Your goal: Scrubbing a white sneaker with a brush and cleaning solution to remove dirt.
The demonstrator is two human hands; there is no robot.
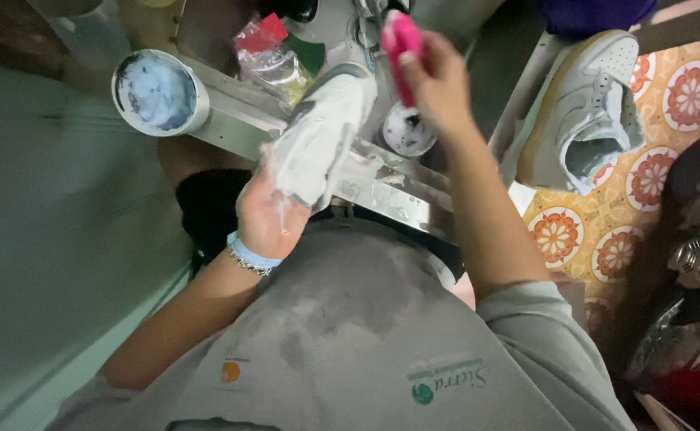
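- A person in a grey shirt holds a white shoe up over the edge of a metal workbench, sole side turned toward the camera and coated in pale, wet-looking foam or paste.
- The left hand is wrapped around the shoe's heel end, fingers closed on it; a light blue band sits at the wrist.
- The right hand is closed around a pink brush, raised just beside the shoe's toe end; I cannot tell whether the bristles touch it.
- The shoe looks light and fairly stiff in the sole but soft in the upper; coated as it is, it would likely be slippery, so a full grasp round the heel seems the surest hold.
- A round tub of bluish-white paste stands on the bench to the left; a second white shoe lies well apart to the right, by a floral orange mat.
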